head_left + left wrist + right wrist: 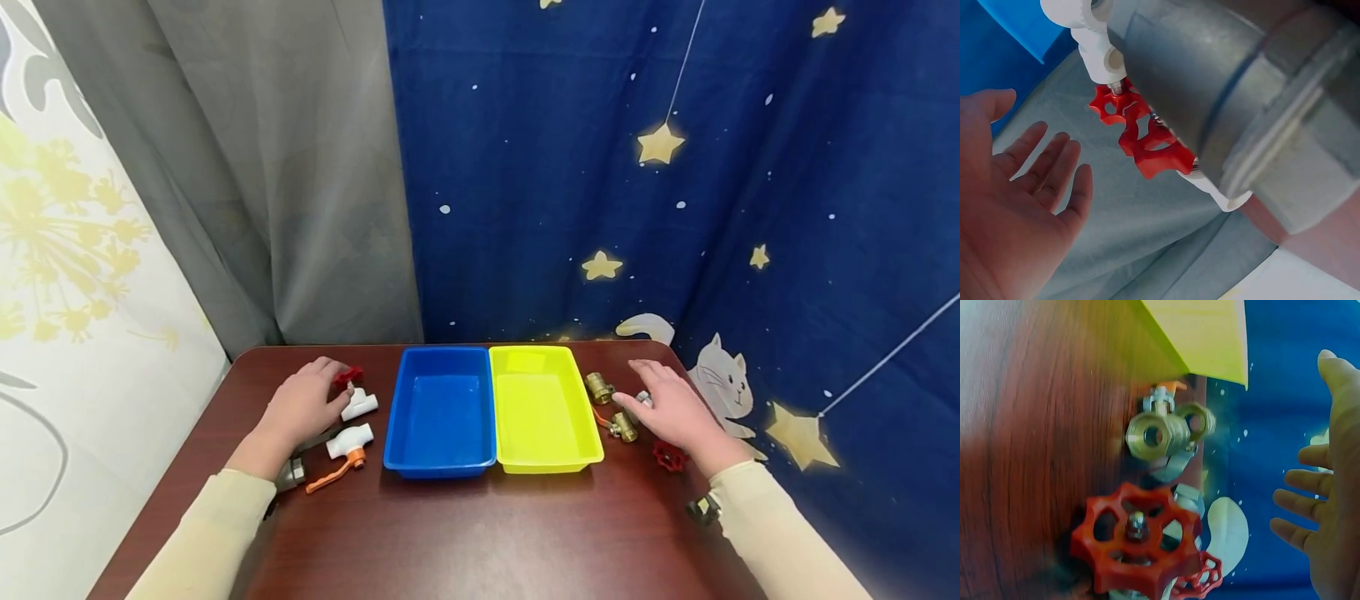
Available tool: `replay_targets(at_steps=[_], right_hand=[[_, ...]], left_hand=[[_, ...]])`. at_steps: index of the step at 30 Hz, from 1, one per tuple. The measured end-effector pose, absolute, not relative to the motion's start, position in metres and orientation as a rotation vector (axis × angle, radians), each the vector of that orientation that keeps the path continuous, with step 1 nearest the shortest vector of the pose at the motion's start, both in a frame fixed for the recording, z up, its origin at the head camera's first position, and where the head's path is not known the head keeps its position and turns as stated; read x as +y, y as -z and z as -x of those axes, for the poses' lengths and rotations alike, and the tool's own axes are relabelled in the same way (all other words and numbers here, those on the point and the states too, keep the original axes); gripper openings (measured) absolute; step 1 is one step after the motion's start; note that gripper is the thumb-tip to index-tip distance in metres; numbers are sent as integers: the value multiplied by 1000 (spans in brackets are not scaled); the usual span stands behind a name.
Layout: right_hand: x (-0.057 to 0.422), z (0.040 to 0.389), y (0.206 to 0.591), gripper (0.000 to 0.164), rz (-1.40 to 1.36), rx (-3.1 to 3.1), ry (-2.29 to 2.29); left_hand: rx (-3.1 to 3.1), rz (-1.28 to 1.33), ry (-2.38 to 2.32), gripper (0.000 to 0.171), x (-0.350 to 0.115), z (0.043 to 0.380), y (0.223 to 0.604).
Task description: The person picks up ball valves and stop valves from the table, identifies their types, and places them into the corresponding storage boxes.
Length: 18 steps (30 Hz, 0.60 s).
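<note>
In the head view my left hand (303,404) hovers with relaxed fingers over the left side of the table, holding nothing. Close by are a white valve (360,404) with a red handwheel (347,377), a white ball valve (349,441) with an orange lever, and a grey metal valve (1204,81), large in the left wrist view. My right hand (678,412) is likewise spread above the right-hand group. Under or beside it are a brass valve (598,388), a brass ball valve (624,427) with an orange lever, and a valve's red handwheel (669,456). Some pieces are partly hidden by the hands.
A blue tray (442,421) and a yellow tray (543,417) stand side by side mid-table, between the two groups. Behind the brown table (480,533) hang a grey curtain (337,208) and a blue starry curtain (525,183).
</note>
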State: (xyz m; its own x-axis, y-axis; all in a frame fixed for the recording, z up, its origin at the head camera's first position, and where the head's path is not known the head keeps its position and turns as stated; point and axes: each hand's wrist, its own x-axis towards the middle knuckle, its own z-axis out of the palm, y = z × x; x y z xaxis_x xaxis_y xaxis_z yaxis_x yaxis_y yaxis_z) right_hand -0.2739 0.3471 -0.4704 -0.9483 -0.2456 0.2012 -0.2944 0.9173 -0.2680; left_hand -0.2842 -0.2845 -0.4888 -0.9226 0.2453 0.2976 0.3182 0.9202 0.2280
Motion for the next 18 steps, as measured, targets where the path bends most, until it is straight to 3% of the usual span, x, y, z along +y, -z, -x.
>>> replay_targets(at_steps=[11,18], right_hand=[[308,255,486,92,-510,-2955,-491],[286,243,489,106,-539,-2998,-439]], left_hand=[[-2841,391,410,43,-287,282,493],[-2865,364,418,46,-287,282,492]])
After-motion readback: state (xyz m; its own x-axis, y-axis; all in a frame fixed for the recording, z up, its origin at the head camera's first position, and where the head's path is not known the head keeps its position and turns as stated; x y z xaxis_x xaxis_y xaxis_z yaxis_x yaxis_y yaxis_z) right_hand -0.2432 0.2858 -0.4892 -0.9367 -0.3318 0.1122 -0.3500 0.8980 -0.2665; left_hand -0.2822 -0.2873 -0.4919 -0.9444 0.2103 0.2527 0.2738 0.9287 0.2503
